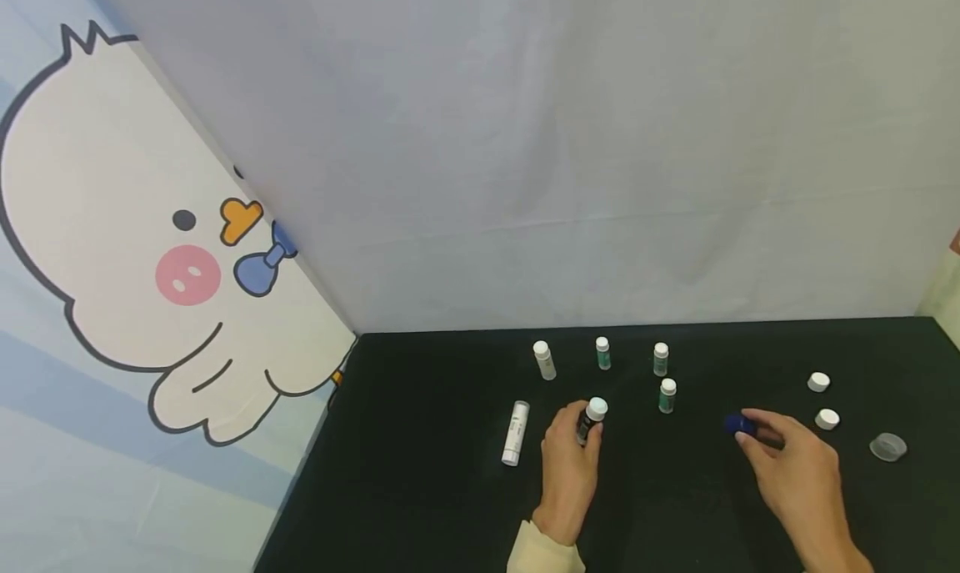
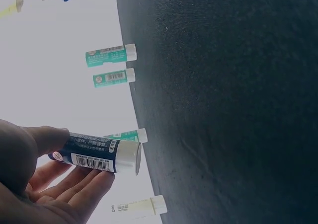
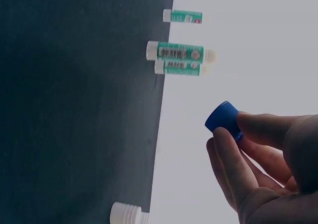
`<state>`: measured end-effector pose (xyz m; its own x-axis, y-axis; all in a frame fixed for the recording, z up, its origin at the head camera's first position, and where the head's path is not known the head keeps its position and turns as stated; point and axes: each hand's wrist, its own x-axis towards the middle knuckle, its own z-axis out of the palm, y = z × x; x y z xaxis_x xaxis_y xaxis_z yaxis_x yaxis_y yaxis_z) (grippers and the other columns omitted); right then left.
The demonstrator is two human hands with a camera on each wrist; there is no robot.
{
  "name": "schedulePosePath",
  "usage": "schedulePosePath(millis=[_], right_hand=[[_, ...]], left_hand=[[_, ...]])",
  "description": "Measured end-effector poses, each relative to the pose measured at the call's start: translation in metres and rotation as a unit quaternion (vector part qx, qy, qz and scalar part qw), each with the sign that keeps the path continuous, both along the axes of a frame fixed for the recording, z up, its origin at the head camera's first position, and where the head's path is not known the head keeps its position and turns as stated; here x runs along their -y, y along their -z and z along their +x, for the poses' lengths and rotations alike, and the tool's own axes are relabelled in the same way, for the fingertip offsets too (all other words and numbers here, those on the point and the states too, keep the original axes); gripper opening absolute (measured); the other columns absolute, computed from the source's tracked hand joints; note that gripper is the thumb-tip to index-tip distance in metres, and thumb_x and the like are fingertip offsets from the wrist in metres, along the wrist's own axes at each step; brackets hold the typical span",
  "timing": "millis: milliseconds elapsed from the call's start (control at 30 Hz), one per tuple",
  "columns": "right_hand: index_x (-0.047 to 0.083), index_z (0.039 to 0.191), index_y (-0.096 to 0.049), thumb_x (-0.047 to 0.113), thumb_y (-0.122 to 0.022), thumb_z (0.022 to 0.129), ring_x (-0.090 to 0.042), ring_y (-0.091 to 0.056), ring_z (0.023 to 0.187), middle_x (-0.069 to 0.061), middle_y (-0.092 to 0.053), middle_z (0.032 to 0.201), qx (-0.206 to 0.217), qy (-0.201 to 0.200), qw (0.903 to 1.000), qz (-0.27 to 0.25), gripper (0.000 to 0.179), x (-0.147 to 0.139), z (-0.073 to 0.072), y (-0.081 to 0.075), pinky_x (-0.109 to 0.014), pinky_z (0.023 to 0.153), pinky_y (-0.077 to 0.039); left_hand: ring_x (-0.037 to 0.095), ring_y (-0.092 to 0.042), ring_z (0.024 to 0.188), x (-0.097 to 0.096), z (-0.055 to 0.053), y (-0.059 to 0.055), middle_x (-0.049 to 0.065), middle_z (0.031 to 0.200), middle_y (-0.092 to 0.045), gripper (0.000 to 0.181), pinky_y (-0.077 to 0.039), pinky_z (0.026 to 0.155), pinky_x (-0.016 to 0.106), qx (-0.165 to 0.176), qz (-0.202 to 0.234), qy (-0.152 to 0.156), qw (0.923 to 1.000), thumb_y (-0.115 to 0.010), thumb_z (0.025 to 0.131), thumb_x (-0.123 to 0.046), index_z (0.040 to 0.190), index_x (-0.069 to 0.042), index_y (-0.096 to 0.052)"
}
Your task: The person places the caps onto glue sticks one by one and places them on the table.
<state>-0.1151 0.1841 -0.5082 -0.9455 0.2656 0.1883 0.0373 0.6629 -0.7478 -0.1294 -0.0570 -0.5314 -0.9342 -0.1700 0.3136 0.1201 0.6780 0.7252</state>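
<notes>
My left hand point(image 1: 567, 464) grips a dark-labelled glue stick point(image 2: 92, 153) near the table's middle, its white end showing past the fingers. The stick's other end is hidden by the hand in the left wrist view. Off to the right, my right hand point(image 1: 802, 464) pinches a small blue cap point(image 3: 223, 119) between thumb and fingertips. A white tube-shaped stick point(image 1: 515, 434) lies just left of my left hand. Beyond the hands are several green-labelled sticks with white ends, one of them a green glue stick point(image 1: 667, 396), and a cream-labelled glue stick point(image 1: 544, 361).
Two loose white caps, a farther white cap point(image 1: 818, 382) and a nearer white cap point(image 1: 827, 419), lie right of my right hand. A clear cap point(image 1: 888, 447) sits further right. The black table point(image 1: 420, 490) ends at a pale cloth wall point(image 1: 600, 139).
</notes>
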Motion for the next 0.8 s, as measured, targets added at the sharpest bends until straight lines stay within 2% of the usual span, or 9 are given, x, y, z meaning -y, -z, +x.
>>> schedulePosePath(millis=[167, 233, 300, 500, 800], right_hand=[[-0.006, 0.114, -0.075, -0.004, -0.081, 0.086, -0.049, -0.076, 0.086, -0.037, -0.07, 0.115, -0.006, -0.012, 0.9999, -0.008, 0.029, 0.01, 0.0, -0.001, -0.031, 0.058, -0.059], [-0.007, 0.114, -0.074, -0.004, -0.081, 0.086, -0.05, -0.076, 0.087, -0.037, -0.069, 0.116, -0.01, -0.016, 0.9998, -0.01, 0.029, 0.013, 0.0, -0.001, -0.04, 0.06, -0.06], [-0.007, 0.114, -0.074, -0.005, -0.081, 0.086, -0.05, -0.076, 0.087, -0.037, -0.069, 0.116, -0.016, -0.021, 0.9996, -0.012, 0.029, 0.016, 0.0, -0.002, -0.044, 0.061, -0.06], [-0.007, 0.114, -0.074, -0.005, -0.08, 0.087, -0.05, -0.076, 0.085, -0.036, -0.07, 0.112, -0.026, -0.043, 0.9986, -0.018, 0.028, 0.026, 0.0, -0.003, -0.048, 0.063, -0.06], [-0.006, 0.113, -0.075, -0.005, -0.081, 0.086, -0.049, -0.075, 0.092, -0.034, -0.071, 0.114, -0.029, -0.054, 0.9978, -0.023, 0.028, 0.041, -0.002, -0.007, -0.05, 0.069, -0.061]], left_hand=[[0.022, -0.075, 0.097, 0.0, 0.001, 0.001, 0.006, 0.105, -0.075, 0.027, -0.06, 0.081, 0.039, 0.001, 0.003, -0.002, 1.0, -0.082, 0.088, 0.002, 0.112, -0.007, -0.073], [0.021, -0.075, 0.097, 0.0, 0.001, 0.001, 0.006, 0.105, -0.075, 0.028, -0.061, 0.081, 0.039, 0.001, 0.003, -0.001, 1.0, -0.082, 0.088, 0.002, 0.112, -0.007, -0.073], [0.021, -0.075, 0.097, 0.001, 0.002, 0.001, 0.006, 0.105, -0.075, 0.028, -0.061, 0.081, 0.039, 0.002, 0.004, -0.001, 1.0, -0.082, 0.088, 0.002, 0.112, -0.007, -0.073], [0.021, -0.075, 0.096, 0.002, 0.003, 0.0, 0.006, 0.103, -0.075, 0.028, -0.061, 0.08, 0.039, -0.004, -0.004, -0.003, 1.0, -0.083, 0.087, 0.002, 0.111, -0.007, -0.073], [0.023, -0.076, 0.095, 0.002, 0.005, 0.001, 0.005, 0.102, -0.075, 0.027, -0.06, 0.079, 0.039, -0.016, -0.011, -0.003, 0.9998, -0.083, 0.087, 0.001, 0.111, -0.008, -0.073]])
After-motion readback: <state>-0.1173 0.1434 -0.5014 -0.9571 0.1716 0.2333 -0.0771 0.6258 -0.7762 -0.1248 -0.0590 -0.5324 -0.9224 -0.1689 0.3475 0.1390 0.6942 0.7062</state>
